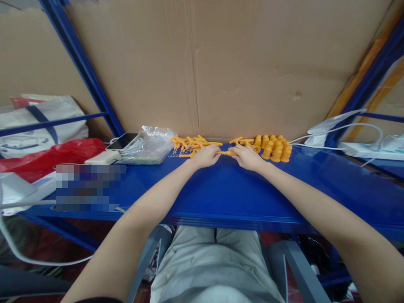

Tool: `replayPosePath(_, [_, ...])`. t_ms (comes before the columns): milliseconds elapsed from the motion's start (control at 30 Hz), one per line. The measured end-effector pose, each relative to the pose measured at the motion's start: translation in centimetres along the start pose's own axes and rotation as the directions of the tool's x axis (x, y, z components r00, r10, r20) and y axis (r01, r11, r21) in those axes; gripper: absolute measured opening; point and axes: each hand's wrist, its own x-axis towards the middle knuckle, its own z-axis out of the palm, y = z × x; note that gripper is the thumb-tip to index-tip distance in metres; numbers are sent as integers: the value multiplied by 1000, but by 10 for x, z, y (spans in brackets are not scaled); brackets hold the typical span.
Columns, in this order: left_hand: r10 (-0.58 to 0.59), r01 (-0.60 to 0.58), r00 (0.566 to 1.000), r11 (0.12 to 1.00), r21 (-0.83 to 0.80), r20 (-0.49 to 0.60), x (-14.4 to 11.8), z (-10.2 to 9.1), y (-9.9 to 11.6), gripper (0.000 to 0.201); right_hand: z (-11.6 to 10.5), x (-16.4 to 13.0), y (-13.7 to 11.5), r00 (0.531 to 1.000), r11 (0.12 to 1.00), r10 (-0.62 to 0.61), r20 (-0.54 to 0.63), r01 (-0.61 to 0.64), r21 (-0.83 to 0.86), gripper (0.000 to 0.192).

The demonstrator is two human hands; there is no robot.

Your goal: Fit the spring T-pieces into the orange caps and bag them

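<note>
Left hand (206, 155) and right hand (248, 157) both pinch one orange rod (226, 153) between their fingers, low over the blue bench (221, 189). Orange sticks (192, 145) just beyond left fingers; orange cones (275, 148) beyond right.

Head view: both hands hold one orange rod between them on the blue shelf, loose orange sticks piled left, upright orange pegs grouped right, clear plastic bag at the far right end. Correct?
Not quite. The head view shows the clear plastic bag left of the loose orange sticks, beside a phone, not at the far right end. The rest holds: left hand and right hand hold one orange rod on the blue shelf, upright orange pegs grouped right.
</note>
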Motion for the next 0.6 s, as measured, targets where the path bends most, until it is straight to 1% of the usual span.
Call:
replayPosePath(100, [2,-2,1000,997,-73,2,1,2,-5,22,0,0,-1,1000,1000,-14,-11,13,-11,41])
replayPosePath(200, [-5,4,1000,995,-100,-7,1,3,-8,22,0,0,-1,1000,1000,-17,-16,17,-22,41])
replayPosePath(367, [-21,19,1000,997,-73,-16,-1,1,-7,24,2,1,1,1000,1000,-19,-21,19,-18,40])
replayPosePath(533, [-70,70,998,997,-44,-1,-2,-3,-2,25,6,2,6,998,998,-34,-51,36,44,40])
replayPosePath(600, [-72,72,997,997,-28,1,-2,-4,-1,25,6,2,7,998,998,-32,-49,35,60,40])
